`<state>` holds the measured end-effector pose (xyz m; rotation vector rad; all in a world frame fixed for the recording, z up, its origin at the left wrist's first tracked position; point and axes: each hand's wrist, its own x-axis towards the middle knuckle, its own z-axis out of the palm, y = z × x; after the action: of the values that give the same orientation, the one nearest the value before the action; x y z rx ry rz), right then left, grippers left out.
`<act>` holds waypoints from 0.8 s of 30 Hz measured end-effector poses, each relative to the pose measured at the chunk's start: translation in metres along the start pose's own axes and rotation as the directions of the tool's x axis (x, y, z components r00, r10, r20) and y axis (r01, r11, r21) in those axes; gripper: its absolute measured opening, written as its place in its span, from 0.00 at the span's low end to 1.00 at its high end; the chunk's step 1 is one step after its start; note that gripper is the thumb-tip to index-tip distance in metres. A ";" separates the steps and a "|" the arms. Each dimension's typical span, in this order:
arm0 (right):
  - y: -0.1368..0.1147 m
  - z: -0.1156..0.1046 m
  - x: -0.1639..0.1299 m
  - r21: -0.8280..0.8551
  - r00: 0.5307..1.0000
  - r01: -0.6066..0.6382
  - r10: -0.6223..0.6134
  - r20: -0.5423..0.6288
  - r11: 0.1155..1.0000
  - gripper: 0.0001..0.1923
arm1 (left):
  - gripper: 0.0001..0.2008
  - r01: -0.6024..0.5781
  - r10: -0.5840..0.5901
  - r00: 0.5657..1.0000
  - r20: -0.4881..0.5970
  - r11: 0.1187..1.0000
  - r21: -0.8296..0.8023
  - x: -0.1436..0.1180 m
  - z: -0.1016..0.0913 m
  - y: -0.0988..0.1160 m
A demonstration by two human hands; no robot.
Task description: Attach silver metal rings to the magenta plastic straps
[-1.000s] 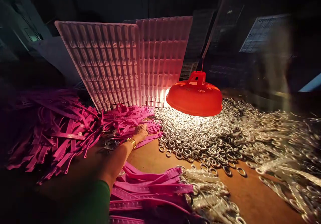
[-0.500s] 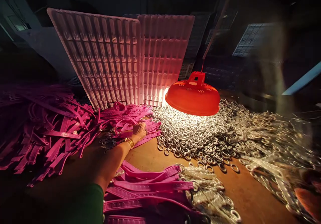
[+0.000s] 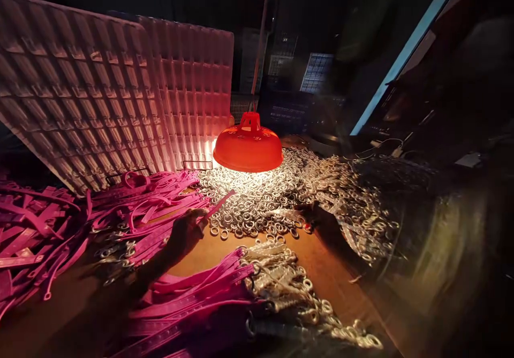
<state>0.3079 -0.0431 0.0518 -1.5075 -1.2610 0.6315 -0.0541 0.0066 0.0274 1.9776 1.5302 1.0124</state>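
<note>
I have the left hand (image 3: 191, 228) in a closed grip round a pink strap (image 3: 219, 205), free end in front of the ring pile (image 3: 257, 197). Right hand (image 3: 316, 216) beside a pale strap (image 3: 283, 214); too dark to tell its grip.

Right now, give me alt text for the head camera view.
The left hand holds a pink strap and the right hand, its grip unclear, is at silvery rings heaped under a glowing red lamp. More pink straps lie in front and at left, with ribbed panels standing behind.
</note>
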 end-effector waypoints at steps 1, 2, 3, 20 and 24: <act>-0.003 0.011 -0.001 0.041 0.999 -0.015 0.013 0.040 0.999 0.15 | 0.14 -0.028 0.028 1.000 -0.007 0.999 -0.039 -0.007 0.002 0.013; -0.007 0.025 -0.002 0.101 0.996 -0.041 0.032 0.088 0.994 0.15 | 0.14 -0.075 0.074 0.997 -0.016 0.994 -0.078 -0.013 0.003 0.025; -0.012 0.041 -0.003 0.175 0.988 -0.080 0.055 0.144 0.981 0.15 | 0.13 -0.114 0.111 0.993 -0.035 0.988 -0.108 -0.017 0.006 0.037; -0.031 0.150 -0.015 0.502 0.790 -0.505 0.143 0.595 0.702 0.19 | 0.10 0.186 -0.157 0.982 0.100 0.805 -0.563 -0.009 0.028 0.034; -0.025 0.129 -0.011 0.474 0.855 -0.430 0.178 0.487 0.769 0.18 | 0.12 0.286 -0.450 0.890 -0.077 0.681 -0.675 0.007 0.015 0.009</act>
<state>0.1825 -0.0075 0.0295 -1.0953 -0.9848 1.4847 -0.0364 0.0117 0.0261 1.0331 1.3511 1.3916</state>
